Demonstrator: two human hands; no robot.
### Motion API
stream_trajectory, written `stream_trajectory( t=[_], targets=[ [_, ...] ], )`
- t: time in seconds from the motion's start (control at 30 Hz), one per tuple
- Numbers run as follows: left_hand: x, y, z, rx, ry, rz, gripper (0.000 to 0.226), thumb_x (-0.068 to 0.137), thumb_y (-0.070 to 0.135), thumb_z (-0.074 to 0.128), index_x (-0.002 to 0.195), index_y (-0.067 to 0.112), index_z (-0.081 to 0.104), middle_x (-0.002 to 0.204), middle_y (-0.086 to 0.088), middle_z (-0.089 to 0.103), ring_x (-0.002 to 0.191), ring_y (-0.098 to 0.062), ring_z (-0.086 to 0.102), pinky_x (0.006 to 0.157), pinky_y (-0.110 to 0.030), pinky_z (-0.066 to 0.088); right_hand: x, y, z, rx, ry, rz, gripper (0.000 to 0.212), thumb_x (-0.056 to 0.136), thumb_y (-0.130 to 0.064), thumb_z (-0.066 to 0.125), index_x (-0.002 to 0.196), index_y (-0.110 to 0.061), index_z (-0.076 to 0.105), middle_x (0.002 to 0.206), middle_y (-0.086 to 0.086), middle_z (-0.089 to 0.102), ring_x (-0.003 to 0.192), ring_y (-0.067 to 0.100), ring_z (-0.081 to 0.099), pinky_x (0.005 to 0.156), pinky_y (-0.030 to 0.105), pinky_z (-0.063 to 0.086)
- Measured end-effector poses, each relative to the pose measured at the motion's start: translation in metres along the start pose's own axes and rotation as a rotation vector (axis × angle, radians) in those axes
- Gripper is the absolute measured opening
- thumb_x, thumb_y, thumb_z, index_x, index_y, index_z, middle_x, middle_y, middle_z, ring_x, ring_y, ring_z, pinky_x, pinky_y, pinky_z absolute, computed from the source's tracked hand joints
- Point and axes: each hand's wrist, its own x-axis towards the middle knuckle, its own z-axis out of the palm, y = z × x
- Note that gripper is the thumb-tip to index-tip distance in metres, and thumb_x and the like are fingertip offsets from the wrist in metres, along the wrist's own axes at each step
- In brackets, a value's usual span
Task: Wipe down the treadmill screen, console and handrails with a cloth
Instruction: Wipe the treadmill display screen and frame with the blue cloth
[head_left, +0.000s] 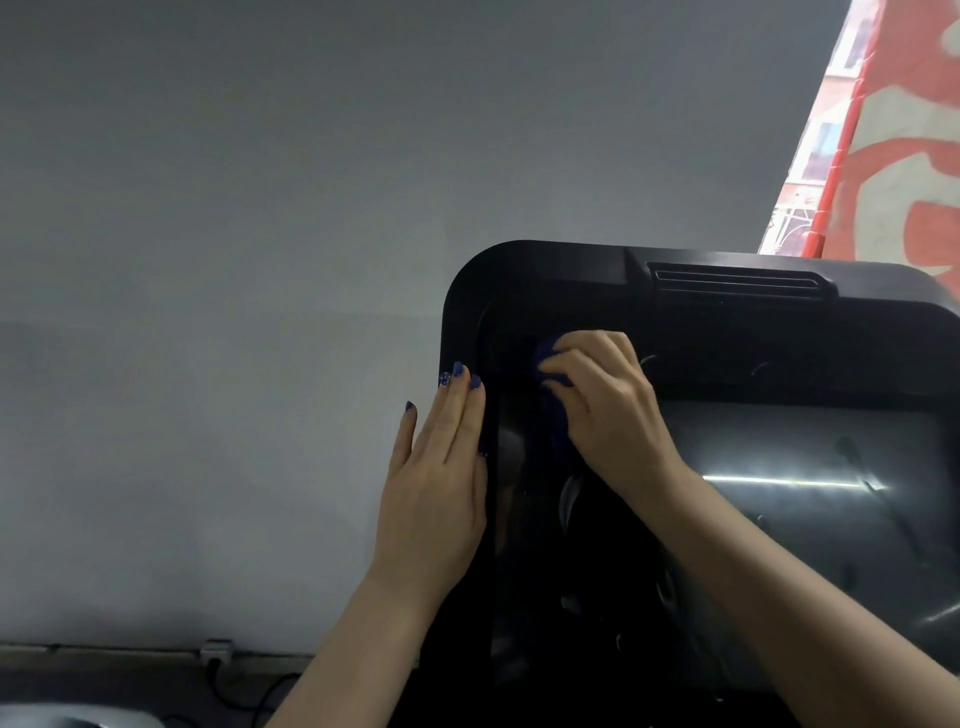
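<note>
The black treadmill console (545, 270) fills the lower right, with a glossy dark screen (810, 519) reflecting a strip of light. My right hand (608, 400) grips a dark blue cloth (558, 431) and holds it against the upper left part of the screen area. Most of the cloth is hidden under that hand. My left hand (441, 467) lies flat with straight fingers against the console's left edge. No handrails are in view.
A plain grey wall (234, 260) stands behind the console. A wall socket (215, 652) with dark cables sits low on the left. At the upper right is a window with red and white graphics (904, 130). A pale rounded object (78, 719) shows at the bottom left corner.
</note>
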Motion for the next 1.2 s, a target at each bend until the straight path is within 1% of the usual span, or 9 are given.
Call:
stream_trajectory(
  t=[0.1, 0.33, 0.47, 0.63, 0.77, 0.9, 1.03, 1.1, 1.2],
  targets=[
    [-0.001, 0.001, 0.002, -0.017, 0.003, -0.002, 0.056, 0.099, 0.015, 0.027, 0.155, 0.007, 0.025, 0.163, -0.008, 0.023, 0.151, -0.017, 0.018, 0.122, -0.046, 0.019, 0.01, -0.008, 0.01, 0.027, 0.005, 0.153, 0.026, 0.083, 0.002, 0.071, 0.108, 0.001, 0.065, 0.106, 0.011, 0.063, 0.102, 0.021, 0.051, 0.09, 0.019, 0.041],
    [-0.001, 0.0, 0.001, 0.038, 0.013, 0.012, 0.054, 0.101, 0.015, 0.027, 0.154, 0.004, 0.028, 0.161, -0.011, 0.026, 0.15, -0.02, 0.022, 0.12, -0.049, 0.025, -0.002, 0.007, 0.002, 0.007, -0.018, -0.04, 0.014, 0.087, -0.007, 0.072, 0.098, 0.001, 0.072, 0.11, 0.013, 0.067, 0.103, 0.028, 0.059, 0.091, 0.034, 0.05],
    [-0.001, 0.0, 0.003, 0.02, 0.008, 0.009, 0.055, 0.1, 0.014, 0.028, 0.154, 0.004, 0.026, 0.162, -0.01, 0.025, 0.151, -0.02, 0.02, 0.12, -0.049, 0.024, 0.008, 0.0, 0.01, 0.015, 0.069, 0.075, 0.013, 0.084, -0.004, 0.074, 0.096, 0.001, 0.071, 0.104, 0.012, 0.064, 0.099, 0.025, 0.056, 0.087, 0.025, 0.048],
    [-0.001, -0.001, 0.001, 0.003, -0.004, 0.01, 0.056, 0.1, 0.015, 0.027, 0.155, 0.006, 0.023, 0.163, -0.009, 0.023, 0.151, -0.018, 0.018, 0.121, -0.049, 0.021, 0.007, -0.005, 0.014, 0.09, -0.043, -0.043, 0.014, 0.085, -0.004, 0.072, 0.097, 0.001, 0.072, 0.104, 0.013, 0.066, 0.101, 0.022, 0.054, 0.093, 0.017, 0.042],
    [-0.001, -0.001, 0.002, 0.015, 0.0, 0.019, 0.055, 0.101, 0.015, 0.026, 0.154, 0.005, 0.025, 0.163, -0.01, 0.023, 0.151, -0.02, 0.018, 0.121, -0.049, 0.022, 0.006, 0.01, 0.002, 0.065, -0.027, -0.033, 0.013, 0.083, -0.003, 0.075, 0.095, 0.001, 0.072, 0.104, 0.013, 0.066, 0.098, 0.025, 0.057, 0.089, 0.023, 0.047],
    [-0.002, -0.001, 0.002, 0.0, -0.006, 0.014, 0.056, 0.1, 0.015, 0.027, 0.155, 0.006, 0.022, 0.164, -0.008, 0.02, 0.152, -0.018, 0.016, 0.122, -0.048, 0.018, 0.014, -0.006, 0.018, 0.085, 0.015, 0.033, 0.012, 0.083, -0.001, 0.073, 0.095, 0.001, 0.071, 0.101, 0.012, 0.065, 0.099, 0.026, 0.056, 0.089, 0.021, 0.045],
    [-0.001, -0.002, 0.001, 0.014, -0.009, 0.021, 0.056, 0.1, 0.013, 0.029, 0.155, 0.005, 0.022, 0.164, -0.009, 0.02, 0.152, -0.019, 0.016, 0.122, -0.049, 0.02, 0.011, 0.001, 0.006, 0.12, -0.083, -0.09, 0.013, 0.083, -0.002, 0.073, 0.095, 0.001, 0.071, 0.102, 0.014, 0.066, 0.097, 0.026, 0.057, 0.088, 0.024, 0.048],
    [-0.001, -0.001, 0.001, 0.031, -0.005, 0.022, 0.055, 0.101, 0.014, 0.028, 0.155, 0.004, 0.024, 0.163, -0.01, 0.021, 0.152, -0.019, 0.017, 0.121, -0.049, 0.022, 0.011, 0.013, -0.003, 0.106, -0.065, -0.079, 0.012, 0.082, -0.002, 0.074, 0.093, 0.001, 0.071, 0.101, 0.013, 0.066, 0.096, 0.027, 0.058, 0.086, 0.027, 0.049],
    [-0.001, -0.001, 0.002, 0.021, -0.005, 0.016, 0.055, 0.101, 0.015, 0.027, 0.155, 0.005, 0.024, 0.163, -0.009, 0.02, 0.152, -0.019, 0.016, 0.122, -0.048, 0.02, 0.016, 0.015, 0.002, 0.079, 0.006, 0.006, 0.011, 0.082, -0.001, 0.074, 0.093, 0.002, 0.072, 0.1, 0.012, 0.066, 0.097, 0.026, 0.058, 0.088, 0.02, 0.046]
  ],
)
